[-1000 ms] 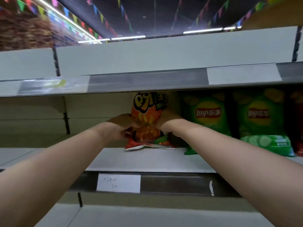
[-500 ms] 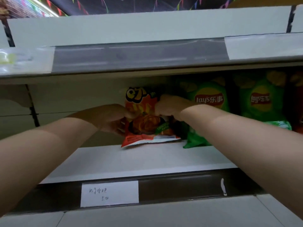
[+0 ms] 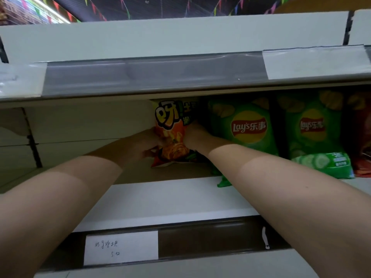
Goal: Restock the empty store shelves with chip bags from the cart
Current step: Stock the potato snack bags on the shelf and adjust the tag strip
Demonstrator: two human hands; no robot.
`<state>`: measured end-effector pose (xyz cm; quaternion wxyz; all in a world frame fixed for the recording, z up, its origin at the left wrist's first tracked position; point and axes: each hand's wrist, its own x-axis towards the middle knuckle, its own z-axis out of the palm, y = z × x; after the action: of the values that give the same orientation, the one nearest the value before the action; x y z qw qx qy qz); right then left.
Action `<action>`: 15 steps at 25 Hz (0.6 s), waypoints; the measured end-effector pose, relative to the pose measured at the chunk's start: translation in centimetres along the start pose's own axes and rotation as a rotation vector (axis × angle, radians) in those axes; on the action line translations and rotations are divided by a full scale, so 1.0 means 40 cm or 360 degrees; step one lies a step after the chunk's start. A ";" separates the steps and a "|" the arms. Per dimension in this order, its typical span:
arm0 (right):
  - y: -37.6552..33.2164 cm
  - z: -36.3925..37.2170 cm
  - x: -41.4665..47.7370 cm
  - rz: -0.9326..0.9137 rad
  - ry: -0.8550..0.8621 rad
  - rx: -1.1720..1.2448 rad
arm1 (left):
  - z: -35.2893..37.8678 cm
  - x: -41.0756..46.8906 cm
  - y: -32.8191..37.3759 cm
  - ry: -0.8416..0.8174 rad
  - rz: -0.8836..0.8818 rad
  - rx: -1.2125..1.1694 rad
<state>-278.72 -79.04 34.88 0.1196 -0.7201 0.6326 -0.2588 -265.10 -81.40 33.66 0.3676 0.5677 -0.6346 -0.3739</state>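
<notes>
Left hand [image 3: 143, 145] and right hand [image 3: 195, 137] grip the orange chip bag [image 3: 172, 135] by its two side edges at frame centre. The bag stands upright, long axis vertical, deep on the shelf [image 3: 180, 199], just left of the green chip bag [image 3: 249, 127], with both hands equally near it.

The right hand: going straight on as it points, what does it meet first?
The right hand meets the orange chip bag it holds; behind that, probably the back wall, though depth is unclear.
</notes>
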 end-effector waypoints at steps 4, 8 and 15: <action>-0.016 -0.022 -0.053 -0.0185 0.0015 -0.0100 | 0.041 -0.076 0.027 0.0292 0.0001 0.0128; -0.051 -0.065 -0.166 -0.0308 0.0031 0.0002 | 0.045 -0.157 0.022 0.0715 0.0036 0.0204; -0.097 -0.004 -0.386 -0.0874 0.0062 0.0818 | 0.067 -0.491 -0.059 0.1289 0.0238 -0.0022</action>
<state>-276.51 -63.32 33.54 0.2104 -0.8043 0.3324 -0.4453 -264.76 -61.86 29.53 0.6176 0.6189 -0.4756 -0.0969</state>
